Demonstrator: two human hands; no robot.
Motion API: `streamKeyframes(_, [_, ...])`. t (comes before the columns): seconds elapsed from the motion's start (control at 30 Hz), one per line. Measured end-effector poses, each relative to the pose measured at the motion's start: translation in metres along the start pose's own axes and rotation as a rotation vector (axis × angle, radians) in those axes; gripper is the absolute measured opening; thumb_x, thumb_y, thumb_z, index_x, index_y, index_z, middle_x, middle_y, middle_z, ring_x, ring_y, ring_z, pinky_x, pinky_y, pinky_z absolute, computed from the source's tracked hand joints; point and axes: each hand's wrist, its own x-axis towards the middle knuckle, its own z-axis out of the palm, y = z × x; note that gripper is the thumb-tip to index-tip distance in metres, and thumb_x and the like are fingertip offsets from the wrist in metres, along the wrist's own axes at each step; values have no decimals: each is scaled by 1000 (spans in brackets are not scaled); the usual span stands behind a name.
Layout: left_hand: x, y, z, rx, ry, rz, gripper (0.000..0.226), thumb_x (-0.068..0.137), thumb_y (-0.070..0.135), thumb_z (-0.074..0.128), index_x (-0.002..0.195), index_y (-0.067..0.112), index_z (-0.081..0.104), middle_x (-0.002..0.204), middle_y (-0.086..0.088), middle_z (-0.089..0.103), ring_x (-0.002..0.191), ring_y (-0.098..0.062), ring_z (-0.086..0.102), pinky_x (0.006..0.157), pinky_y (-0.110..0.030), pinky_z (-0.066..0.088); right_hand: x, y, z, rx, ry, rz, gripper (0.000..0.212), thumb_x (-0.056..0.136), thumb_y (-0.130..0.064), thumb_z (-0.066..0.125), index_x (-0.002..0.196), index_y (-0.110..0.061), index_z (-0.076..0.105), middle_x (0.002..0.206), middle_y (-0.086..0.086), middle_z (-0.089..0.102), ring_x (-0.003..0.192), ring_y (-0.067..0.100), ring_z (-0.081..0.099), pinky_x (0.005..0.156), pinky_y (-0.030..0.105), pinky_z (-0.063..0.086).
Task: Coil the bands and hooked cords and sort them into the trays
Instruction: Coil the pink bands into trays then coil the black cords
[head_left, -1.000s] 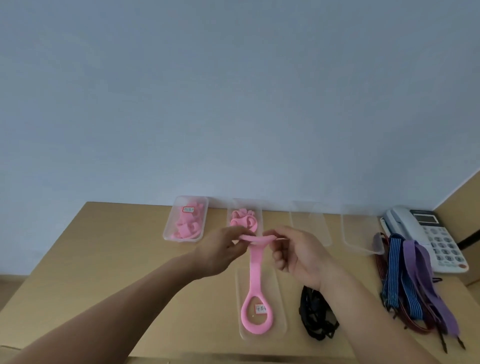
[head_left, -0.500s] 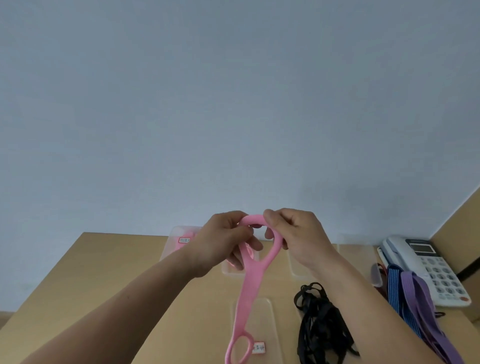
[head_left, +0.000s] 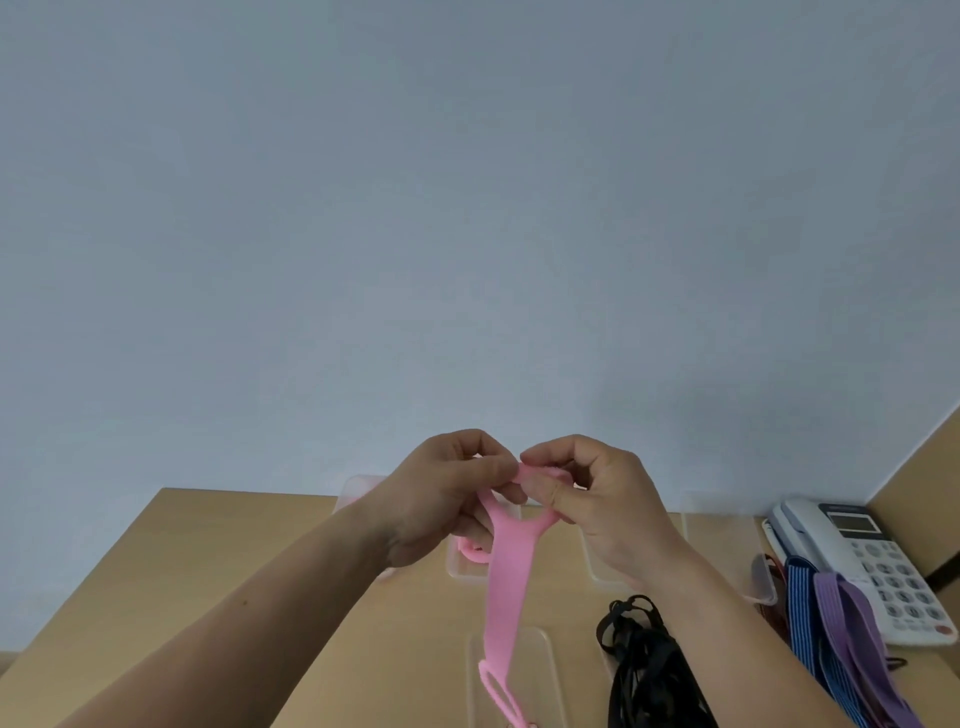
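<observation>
A long pink band (head_left: 506, 587) with a loop at each end hangs in the air above the wooden table (head_left: 218, 582). My left hand (head_left: 447, 493) and my right hand (head_left: 597, 499) both pinch its upper loop close together at chest height. Its lower loop dangles over a clear tray (head_left: 545, 670) near the front. Behind my hands stands a row of clear trays; one tray (head_left: 460, 564) holds coiled pink bands, mostly hidden by my left hand.
A pile of black cords (head_left: 644, 665) lies right of the front tray. Blue and purple striped hooked cords (head_left: 831, 634) lie at the right, partly over a white desk phone (head_left: 872, 551). An empty clear tray (head_left: 717, 514) sits behind my right wrist.
My hands have drawn closer together on the top loop of the pink band, folding it smaller. The view has tilted slightly, and the band's lower loop hangs twisted over the front tray.
</observation>
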Motion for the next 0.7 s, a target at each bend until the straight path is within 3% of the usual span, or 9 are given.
streamKeyframes(0.1, [2, -4, 0, 37, 27, 60, 8, 92, 8, 66, 95, 2, 60, 87, -20, 68, 78, -38, 59, 71, -45, 52, 0, 0, -1, 36, -18, 6, 21, 69, -36, 85, 87, -31, 75, 75, -10, 71, 65, 7, 62, 59, 17, 47])
streamKeyframes(0.2, [4, -7, 2, 121, 100, 127, 13, 91, 6, 68, 96, -3, 60, 90, -26, 67, 77, -51, 60, 78, -57, 53, 0, -2, -6, 36, -1, 35, 30, 83, -51, 71, 85, -22, 76, 63, -4, 60, 52, 11, 48, 54, 21, 43])
streamKeyframes(0.27, [5, -9, 2, 169, 151, 162, 9, 90, 4, 68, 93, -2, 62, 87, -25, 65, 82, -58, 61, 77, -61, 53, 1, -2, -10, -14, -7, 77, 29, 89, -45, 65, 81, -19, 76, 60, 1, 62, 50, 12, 49, 53, 23, 44])
streamKeyframes(0.4, [6, -13, 4, 227, 189, 188, 5, 86, 4, 69, 89, 4, 65, 84, -24, 67, 83, -54, 63, 71, -53, 56, 1, -1, -9, -115, -53, 69, 14, 91, -20, 69, 79, -16, 75, 57, -1, 67, 46, 7, 55, 48, 19, 44])
streamKeyframes(0.6, [6, -19, 8, 209, 207, 193, 6, 87, 5, 71, 88, 6, 65, 88, -28, 68, 83, -53, 64, 72, -53, 54, -1, 5, -11, -179, -101, 4, 6, 90, -24, 71, 87, -24, 76, 71, -3, 72, 57, 10, 65, 52, 18, 47])
streamKeyframes(0.7, [6, -19, 12, 179, 199, 186, 13, 85, 11, 73, 90, 4, 63, 87, -26, 69, 84, -51, 65, 70, -47, 53, -2, 8, -11, -214, -39, -77, 9, 90, -18, 70, 88, -25, 75, 68, -8, 70, 57, 6, 65, 54, 14, 46])
